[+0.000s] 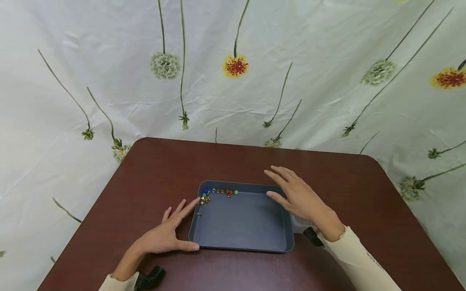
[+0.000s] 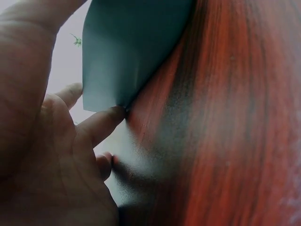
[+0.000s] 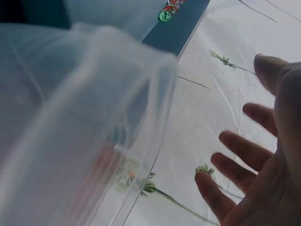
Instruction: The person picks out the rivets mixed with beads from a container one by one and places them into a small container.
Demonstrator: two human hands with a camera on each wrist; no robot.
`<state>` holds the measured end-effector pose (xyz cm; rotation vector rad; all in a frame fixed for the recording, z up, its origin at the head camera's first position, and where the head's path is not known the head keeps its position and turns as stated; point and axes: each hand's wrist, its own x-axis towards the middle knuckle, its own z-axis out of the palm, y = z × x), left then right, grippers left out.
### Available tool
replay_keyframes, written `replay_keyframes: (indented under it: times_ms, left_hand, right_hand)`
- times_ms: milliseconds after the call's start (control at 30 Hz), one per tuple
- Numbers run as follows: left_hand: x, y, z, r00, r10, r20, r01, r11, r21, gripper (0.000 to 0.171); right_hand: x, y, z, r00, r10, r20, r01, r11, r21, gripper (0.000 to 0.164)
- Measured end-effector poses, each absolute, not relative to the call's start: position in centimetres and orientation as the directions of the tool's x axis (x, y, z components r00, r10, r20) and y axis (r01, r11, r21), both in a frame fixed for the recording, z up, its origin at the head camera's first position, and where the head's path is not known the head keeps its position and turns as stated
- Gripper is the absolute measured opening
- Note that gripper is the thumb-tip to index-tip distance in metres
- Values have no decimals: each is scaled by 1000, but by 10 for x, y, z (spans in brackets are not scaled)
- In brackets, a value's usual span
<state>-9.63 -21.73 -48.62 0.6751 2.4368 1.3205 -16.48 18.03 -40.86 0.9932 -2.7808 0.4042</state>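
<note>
A shallow dark grey-blue tray (image 1: 242,226) lies on the table. Along its back wall, toward the left, runs a row of coloured glass marbles (image 1: 222,190) in blue, green and reddish brown. Small gold-coloured pieces (image 1: 205,199) cluster in the back left corner, too small to name. My left hand (image 1: 164,238) spreads around the tray's left end, thumb by the front corner; in the left wrist view a fingertip (image 2: 115,113) touches the tray's outer side. Fingers extended, my right hand (image 1: 296,196) is over the tray's right end and holds nothing.
A transparent plastic container (image 1: 301,223) stands against the tray's right side, partly hidden under my right wrist; it looms large in the right wrist view. The reddish-brown table (image 1: 164,169) has rounded back corners. Behind it hangs a white flowered cloth (image 1: 225,101).
</note>
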Motion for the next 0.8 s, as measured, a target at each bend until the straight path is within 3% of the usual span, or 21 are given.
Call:
replay_keyframes:
  times_ms: [400, 800]
  left_hand:
    - [-97, -218, -486, -851, 525, -30, 260, 469, 844, 112]
    - [-95, -218, -488, -852, 523, -31, 253, 462, 850, 112]
  right_hand:
    - [-184, 152, -407, -701, -689, 183, -713, 667, -217, 52]
    - [-204, 120, -402, -649, -760, 27, -717, 600, -355, 33]
